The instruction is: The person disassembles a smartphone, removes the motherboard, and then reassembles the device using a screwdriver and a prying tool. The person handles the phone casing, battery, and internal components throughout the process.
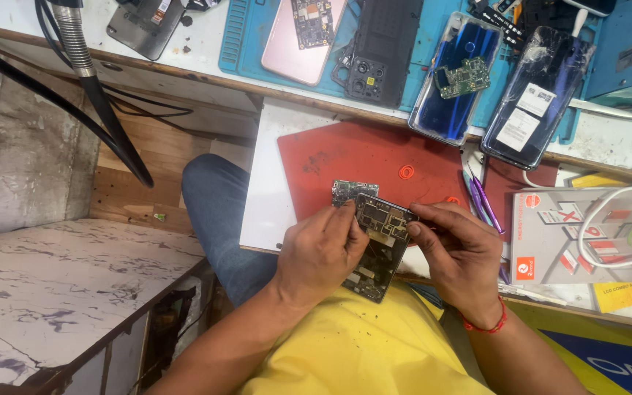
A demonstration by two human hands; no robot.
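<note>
Both hands raised over the red mat [374,157] — left hand [321,252] and right hand [462,252] fingertips pinching the opened phone [380,245].

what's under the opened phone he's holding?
Under the opened phone: the red mat, with a small circuit board at its top edge. Both hands cover the rest.

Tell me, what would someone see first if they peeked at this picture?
First, the two bare hands in the middle: the left hand and right hand hold an opened dark phone with bare circuit boards over a flat red work mat. Behind them, along the bench's back edge, lie a shiny blue phone back cover carrying a small green circuit board, and a pink phone shell.
</note>
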